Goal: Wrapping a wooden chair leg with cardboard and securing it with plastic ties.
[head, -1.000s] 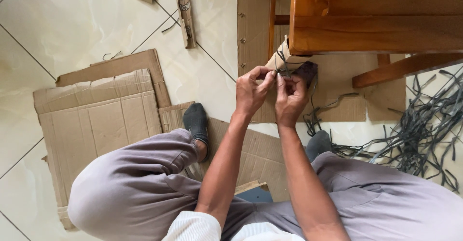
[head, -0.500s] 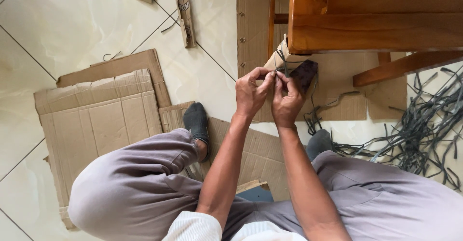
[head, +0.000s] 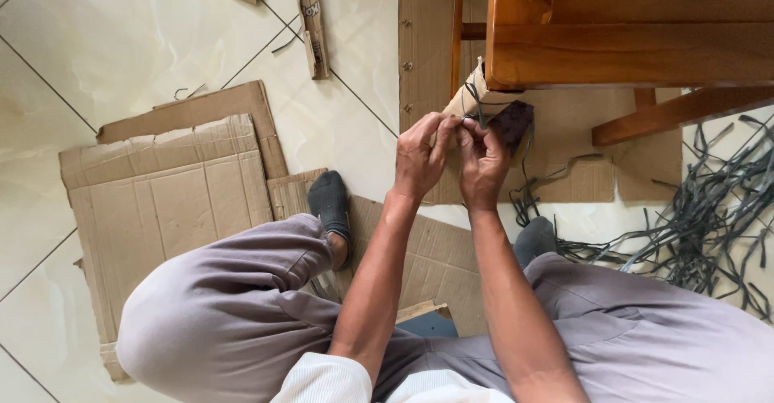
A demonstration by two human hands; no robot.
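My left hand and my right hand meet in front of a wooden furniture leg wrapped in cardboard. Both pinch a thin dark strap that runs around the wrapped leg. The fingertips of the two hands touch each other on the strap. A dark end of the leg shows just right of my right hand. The wooden furniture frame fills the upper right.
Flattened cardboard sheets lie on the tiled floor at left and under my legs. A pile of dark grey straps lies at right. Cardboard scraps lie at the top. My socked feet rest on cardboard.
Both hands stay on the strap at the wrapped leg; the fingers have shifted slightly, pinching closer together. Nothing else moved.
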